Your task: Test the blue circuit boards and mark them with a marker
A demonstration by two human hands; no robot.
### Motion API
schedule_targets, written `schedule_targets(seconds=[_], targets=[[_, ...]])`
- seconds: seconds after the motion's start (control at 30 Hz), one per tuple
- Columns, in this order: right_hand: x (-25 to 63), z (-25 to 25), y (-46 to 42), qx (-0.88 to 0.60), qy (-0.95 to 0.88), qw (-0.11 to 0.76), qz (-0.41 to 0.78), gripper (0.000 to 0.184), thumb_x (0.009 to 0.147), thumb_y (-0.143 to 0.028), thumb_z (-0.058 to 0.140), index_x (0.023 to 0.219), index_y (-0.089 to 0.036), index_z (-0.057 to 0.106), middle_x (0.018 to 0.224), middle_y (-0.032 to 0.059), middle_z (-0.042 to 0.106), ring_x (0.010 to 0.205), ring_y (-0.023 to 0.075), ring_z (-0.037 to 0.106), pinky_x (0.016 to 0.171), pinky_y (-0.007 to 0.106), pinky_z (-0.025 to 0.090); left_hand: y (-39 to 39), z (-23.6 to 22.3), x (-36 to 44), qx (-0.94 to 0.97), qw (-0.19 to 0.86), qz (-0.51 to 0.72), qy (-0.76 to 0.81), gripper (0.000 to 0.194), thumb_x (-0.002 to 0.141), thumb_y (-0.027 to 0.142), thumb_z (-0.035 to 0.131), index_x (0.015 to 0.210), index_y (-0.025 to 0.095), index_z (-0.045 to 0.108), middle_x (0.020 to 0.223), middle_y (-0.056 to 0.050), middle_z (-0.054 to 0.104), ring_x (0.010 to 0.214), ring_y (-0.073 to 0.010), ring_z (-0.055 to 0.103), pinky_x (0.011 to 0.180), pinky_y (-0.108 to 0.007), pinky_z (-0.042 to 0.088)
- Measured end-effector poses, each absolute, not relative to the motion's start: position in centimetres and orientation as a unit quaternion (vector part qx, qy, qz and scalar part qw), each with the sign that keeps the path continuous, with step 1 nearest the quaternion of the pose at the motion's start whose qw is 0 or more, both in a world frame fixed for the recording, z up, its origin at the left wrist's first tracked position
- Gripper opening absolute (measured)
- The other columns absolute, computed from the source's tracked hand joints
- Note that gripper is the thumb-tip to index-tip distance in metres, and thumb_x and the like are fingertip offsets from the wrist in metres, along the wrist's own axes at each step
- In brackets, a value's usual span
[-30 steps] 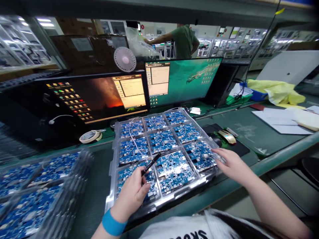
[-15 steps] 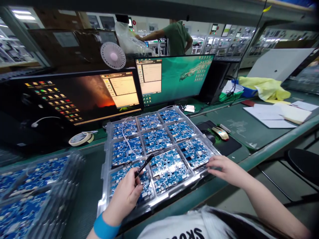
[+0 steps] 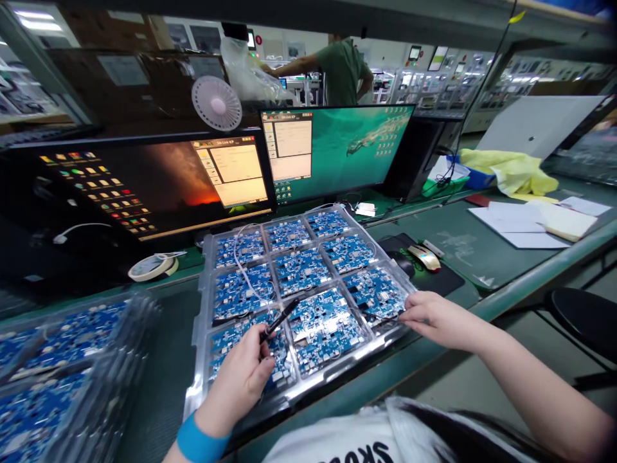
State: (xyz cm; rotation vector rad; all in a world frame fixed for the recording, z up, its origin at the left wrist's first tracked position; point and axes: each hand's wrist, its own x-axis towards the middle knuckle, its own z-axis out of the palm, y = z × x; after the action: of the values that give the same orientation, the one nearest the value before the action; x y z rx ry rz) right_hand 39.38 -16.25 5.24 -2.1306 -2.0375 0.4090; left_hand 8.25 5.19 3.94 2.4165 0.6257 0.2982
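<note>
A clear plastic tray (image 3: 284, 301) divided into compartments holds several blue circuit boards (image 3: 328, 331). My left hand (image 3: 245, 366), with a blue band on its wrist, is closed around a black pen (image 3: 282, 319) that slants up over the front-left boards. At the tray's front-right corner is my right hand (image 3: 429, 317), thumb and fingers pinched together beside the corner circuit board (image 3: 375, 294). Whatever lies between those fingertips is hidden. A thin white cable (image 3: 243, 267) lies across the boards on the left.
Stacked trays of boards (image 3: 72, 379) stand at left, near a tape roll (image 3: 153, 267). Two monitors (image 3: 337, 151) are behind the tray. To the right are a mouse (image 3: 424, 257) on a pad, papers (image 3: 520, 222) and a stool (image 3: 583, 321). A person (image 3: 340, 71) stands beyond.
My right hand has shifted slightly, and its fingers have drawn together at the tray's corner. My left hand keeps the pen in nearly the same place.
</note>
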Motion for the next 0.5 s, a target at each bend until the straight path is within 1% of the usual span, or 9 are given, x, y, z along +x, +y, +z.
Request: schedule_targets(seconds=[0.13,0.27,0.4,0.5], targets=[[39.7,5.2,-15.5,-0.715,-0.678,0.055,0.160,0.025,0.080,-0.025,0.040,0.075,-0.020,0.063,0.068,0.0030,0.055,0.066,0.0130,0.050,0.062,0.023,0.034,5.1,4.0,8.2,0.913,0.314,0.117,0.235,0.057,0.078,0.060,0.016,0.105,0.013,0.037,0.075,-0.006,0.051,0.067,-0.0214,0.050,0.061,-0.034,0.040],[39.7,5.0,-14.9,-0.739,-0.649,0.026,0.177,0.027,0.079,-0.026,0.039,0.066,-0.019,0.061,0.067,0.0026,0.057,0.063,0.0124,0.050,0.057,0.021,0.032,5.1,4.1,8.2,0.911,0.318,0.120,0.233,0.056,0.078,0.060,0.018,0.102,0.014,0.039,0.073,-0.005,0.051,0.065,-0.0210,0.050,0.059,-0.033,0.040],[39.9,5.2,-14.2,-0.773,-0.614,-0.037,0.152,0.029,0.077,-0.027,0.039,0.058,-0.018,0.060,0.061,0.0029,0.059,0.057,0.0130,0.051,0.050,0.021,0.028,5.2,4.0,8.1,0.910,0.320,0.121,0.234,0.056,0.078,0.060,0.017,0.102,0.014,0.038,0.073,-0.005,0.052,0.065,-0.0213,0.050,0.059,-0.033,0.040],[40.0,5.5,-13.7,-0.780,-0.609,-0.071,0.127,0.028,0.075,-0.027,0.041,0.058,-0.019,0.061,0.060,0.0039,0.060,0.057,0.0145,0.052,0.049,0.022,0.027,5.2,3.9,8.1,0.911,0.321,0.114,0.234,0.056,0.078,0.061,0.017,0.102,0.014,0.038,0.073,-0.005,0.051,0.065,-0.0216,0.050,0.059,-0.034,0.040]])
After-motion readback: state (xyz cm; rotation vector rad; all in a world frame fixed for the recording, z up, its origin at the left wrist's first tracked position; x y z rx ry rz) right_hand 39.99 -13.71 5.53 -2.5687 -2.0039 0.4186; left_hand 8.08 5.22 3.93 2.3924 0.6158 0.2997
